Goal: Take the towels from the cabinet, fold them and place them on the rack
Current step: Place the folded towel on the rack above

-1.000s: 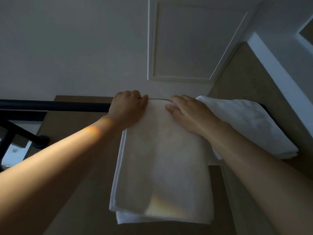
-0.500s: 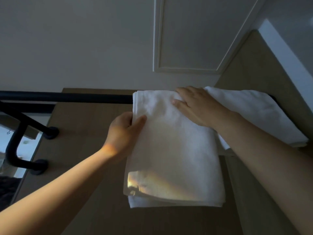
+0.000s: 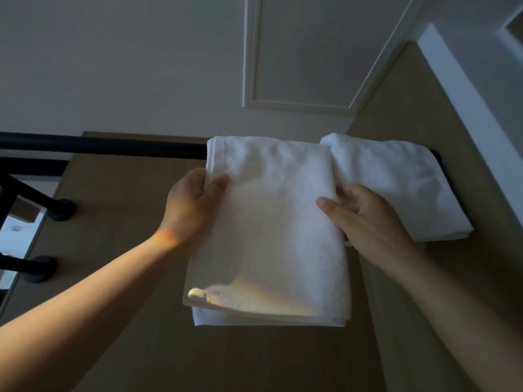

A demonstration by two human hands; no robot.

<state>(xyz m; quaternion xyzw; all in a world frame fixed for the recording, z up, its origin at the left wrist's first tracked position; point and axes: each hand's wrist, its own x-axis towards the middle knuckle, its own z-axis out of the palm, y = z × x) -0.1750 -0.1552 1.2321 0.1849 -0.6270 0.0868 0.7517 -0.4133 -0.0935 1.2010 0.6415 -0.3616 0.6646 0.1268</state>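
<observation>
One plush folded towel, smooth black tubular rack

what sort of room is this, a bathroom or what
Likely a bathroom, perhaps a hotel's: a black wall-mounted towel rack, a folded white towel draped over it beside a second towel, and what looks like a mirror at lower left.

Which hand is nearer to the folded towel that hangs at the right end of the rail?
Right. The right hand grips the right edge of the middle towel, directly beside the right towel; the left hand grips the middle towel's left edge.
</observation>
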